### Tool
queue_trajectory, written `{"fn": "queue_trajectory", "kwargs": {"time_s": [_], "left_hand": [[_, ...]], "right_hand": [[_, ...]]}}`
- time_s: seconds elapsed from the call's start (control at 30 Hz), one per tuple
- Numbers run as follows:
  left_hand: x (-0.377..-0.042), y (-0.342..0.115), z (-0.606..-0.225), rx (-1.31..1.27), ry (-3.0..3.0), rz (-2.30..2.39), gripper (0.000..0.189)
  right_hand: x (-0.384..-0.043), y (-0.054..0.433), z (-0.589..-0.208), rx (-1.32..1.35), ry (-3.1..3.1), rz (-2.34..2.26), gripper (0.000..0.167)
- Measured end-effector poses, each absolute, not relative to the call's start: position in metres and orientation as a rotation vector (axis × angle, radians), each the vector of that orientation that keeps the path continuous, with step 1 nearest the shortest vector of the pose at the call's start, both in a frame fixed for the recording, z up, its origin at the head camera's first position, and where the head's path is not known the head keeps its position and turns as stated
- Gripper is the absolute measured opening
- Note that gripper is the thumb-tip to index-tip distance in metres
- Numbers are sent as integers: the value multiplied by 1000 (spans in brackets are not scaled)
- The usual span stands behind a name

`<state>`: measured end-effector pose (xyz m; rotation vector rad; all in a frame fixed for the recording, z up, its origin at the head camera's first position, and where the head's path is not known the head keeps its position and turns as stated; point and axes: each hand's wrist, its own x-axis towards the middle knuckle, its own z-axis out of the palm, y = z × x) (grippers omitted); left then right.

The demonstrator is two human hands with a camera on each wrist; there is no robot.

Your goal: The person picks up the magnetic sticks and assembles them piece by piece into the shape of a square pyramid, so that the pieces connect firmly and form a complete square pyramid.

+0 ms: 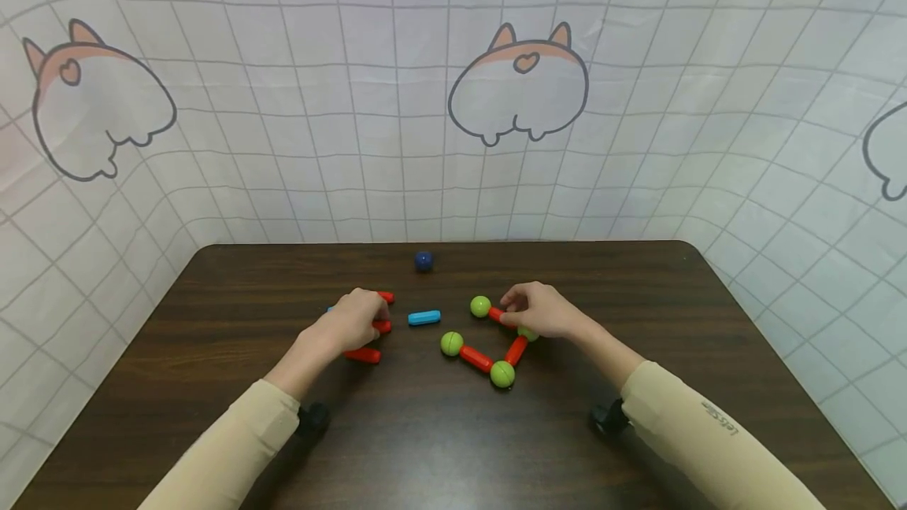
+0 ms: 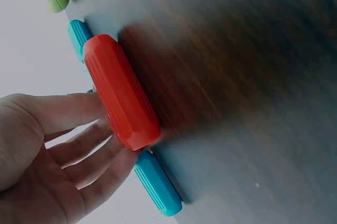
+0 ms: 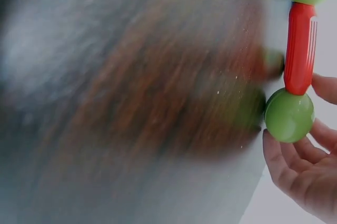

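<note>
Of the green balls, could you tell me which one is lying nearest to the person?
The green ball where two red rods meet in a V; the other green balls lie farther back, one partly hidden by the right hand.

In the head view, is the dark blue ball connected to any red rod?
No, the dark blue ball sits alone near the far edge of the table, clearly apart from every red rod.

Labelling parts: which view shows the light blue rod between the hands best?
Head view: the light blue rod lies fully in sight. Left wrist shows it only partly, beyond a red rod that hides one end. Right wrist doesn't show it.
</note>
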<state>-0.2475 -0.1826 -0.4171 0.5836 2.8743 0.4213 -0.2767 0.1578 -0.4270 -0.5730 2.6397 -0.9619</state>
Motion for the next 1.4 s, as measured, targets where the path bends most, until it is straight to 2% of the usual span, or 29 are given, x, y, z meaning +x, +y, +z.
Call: {"fn": "queue_trajectory", "kwargs": {"time_s": [0.4,0.7,0.93,1.1,1.4], "left_hand": [[-247,-182,-417,545,2870,439,14],[-247,-180,-418,598,2886,530,15],[-247,-177,-417,584,2897,680,11],[-246,-173,-415,582,2906,804,18],[-249,-155,-409,660,2905,932,22]], "right_hand": [[-277,158,-427,-597,2559,-982,48],[-271,161,-427,-623,2529,-976,70],[-267,162,-426,-631,2493,-958,65],[-265,162,-427,-619,2524,-953,57],[-259,161,-426,-620,2446,-1013,62]]}}
